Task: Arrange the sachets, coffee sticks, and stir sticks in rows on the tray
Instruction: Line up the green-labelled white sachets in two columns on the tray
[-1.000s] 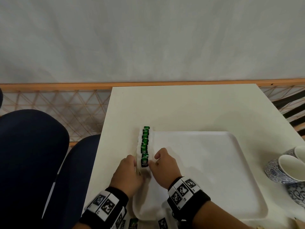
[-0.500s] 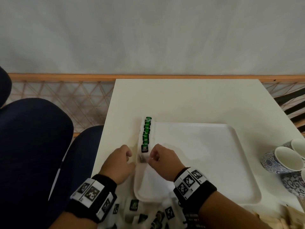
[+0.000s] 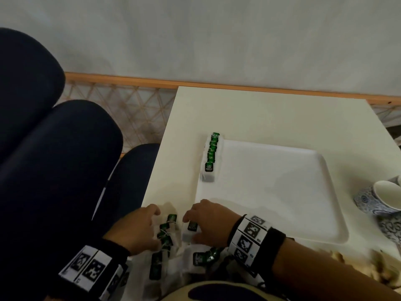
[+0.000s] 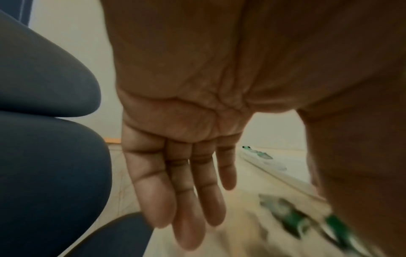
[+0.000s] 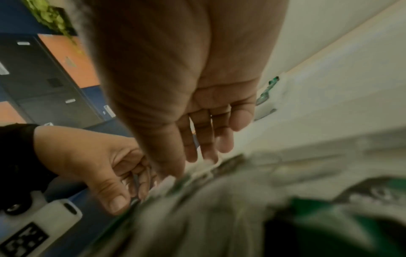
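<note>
1. Loose sachets (image 3: 171,242) lie heaped on the table (image 3: 271,118), at 6 o'clock.
2. Left hand (image 3: 138,230), at 9 o'clock of the heap, fingers straight, holds nothing.
3. Right hand (image 3: 209,222), at 3 o'clock, fingers relaxed over 1 sachet (image 3: 191,229).
4. A row of sachets (image 3: 211,156) lines the tray (image 3: 282,192), at 12 o'clock, well apart.

Only one label can be partly read: the black tag on the nearest sachet (image 3: 209,168) of the row along the left edge of the tray (image 3: 282,192) carries small white letters that look like "GREEN TEA" under a round emblem. The wristbands (image 3: 249,237) carry black-and-white square code markers. Tags on the loose sachets (image 3: 165,233) are too blurred to read.
</note>
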`<state>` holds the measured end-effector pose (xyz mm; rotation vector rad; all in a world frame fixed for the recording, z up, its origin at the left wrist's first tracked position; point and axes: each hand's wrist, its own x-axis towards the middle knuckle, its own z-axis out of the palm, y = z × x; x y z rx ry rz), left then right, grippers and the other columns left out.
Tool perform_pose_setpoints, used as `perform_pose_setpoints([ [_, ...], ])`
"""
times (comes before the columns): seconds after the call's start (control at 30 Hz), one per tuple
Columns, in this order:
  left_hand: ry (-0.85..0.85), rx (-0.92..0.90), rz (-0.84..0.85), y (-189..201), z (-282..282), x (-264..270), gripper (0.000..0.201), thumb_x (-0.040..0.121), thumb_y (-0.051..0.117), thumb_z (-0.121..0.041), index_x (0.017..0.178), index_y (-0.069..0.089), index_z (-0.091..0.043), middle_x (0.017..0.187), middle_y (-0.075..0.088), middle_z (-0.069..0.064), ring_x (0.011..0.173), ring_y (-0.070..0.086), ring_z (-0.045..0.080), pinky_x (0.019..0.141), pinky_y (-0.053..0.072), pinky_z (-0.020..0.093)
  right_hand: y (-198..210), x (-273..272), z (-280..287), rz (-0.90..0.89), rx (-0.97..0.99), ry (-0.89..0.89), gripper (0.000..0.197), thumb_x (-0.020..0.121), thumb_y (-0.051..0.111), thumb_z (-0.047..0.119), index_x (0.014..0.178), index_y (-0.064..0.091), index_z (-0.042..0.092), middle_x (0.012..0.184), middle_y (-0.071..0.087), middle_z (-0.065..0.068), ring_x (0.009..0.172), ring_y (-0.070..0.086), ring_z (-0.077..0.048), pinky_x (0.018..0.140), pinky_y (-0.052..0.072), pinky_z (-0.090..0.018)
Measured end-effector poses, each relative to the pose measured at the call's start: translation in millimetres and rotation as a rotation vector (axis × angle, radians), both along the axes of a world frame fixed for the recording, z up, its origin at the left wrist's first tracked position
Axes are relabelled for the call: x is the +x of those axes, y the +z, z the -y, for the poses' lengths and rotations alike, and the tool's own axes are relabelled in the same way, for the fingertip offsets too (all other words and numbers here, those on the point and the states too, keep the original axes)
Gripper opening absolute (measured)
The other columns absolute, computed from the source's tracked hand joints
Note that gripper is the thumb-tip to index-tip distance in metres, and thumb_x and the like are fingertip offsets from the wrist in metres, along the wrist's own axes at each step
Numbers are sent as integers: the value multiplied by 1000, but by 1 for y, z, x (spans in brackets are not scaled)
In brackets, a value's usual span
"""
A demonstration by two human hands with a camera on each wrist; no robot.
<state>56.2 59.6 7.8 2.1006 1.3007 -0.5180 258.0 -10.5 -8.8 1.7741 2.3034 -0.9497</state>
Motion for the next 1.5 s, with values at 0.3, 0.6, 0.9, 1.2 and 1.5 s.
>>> perform_pose_setpoints([
  [0.3, 146, 52, 119, -33, 14, 1, 65, 61, 82, -43, 111, 44, -27, 111, 48, -6, 97, 54, 13, 83, 51, 32, -9, -29, -17, 4, -17, -66, 79, 85, 65, 47, 147, 31, 14, 140, 42, -12, 130, 38, -30, 106, 38, -45],
  [0.6, 263, 45, 250, -45, 21, -2, 48, 66, 79, -25, 100, 45, -24, 84, 58, -7, 74, 56, 8, 57, 46, 20, -11, -43, -34, 47, -139, -59, 61, 73, 78, 45, 120, 57, 13, 110, 63, -7, 101, 60, -26, 80, 51, -34],
  [0.9, 364, -3, 439, -46, 27, -2, 54, 63, 82, -13, 101, 46, -28, 86, 59, 1, 66, 53, 10, 61, 52, 24, 1, -41, -28, 55, -64, -2, 32, 84, 66, 39, 110, 68, 22, 105, 67, -2, 102, 58, -25, 87, 49, -38],
  [1.2, 134, -121, 522, -21, 14, -5, 83, 40, 90, -46, 112, 48, -47, 122, 40, -29, 114, 40, -4, 88, 43, 19, 33, -28, -19, -95, -6, 35, 30, 85, 67, 37, 101, 71, 12, 98, 65, -11, 92, 59, -25, 82, 52, -41],
  [1.5, 370, -767, 955, 10, -5, 34, 45, 77, 68, -14, 120, 55, -12, 99, 71, 4, 90, 68, 20, 74, 55, 30, 65, 15, -31, -386, 64, -243, 22, 92, 63, 26, 104, 65, 8, 90, 66, -5, 74, 59, -15, 70, 50, -29],
])
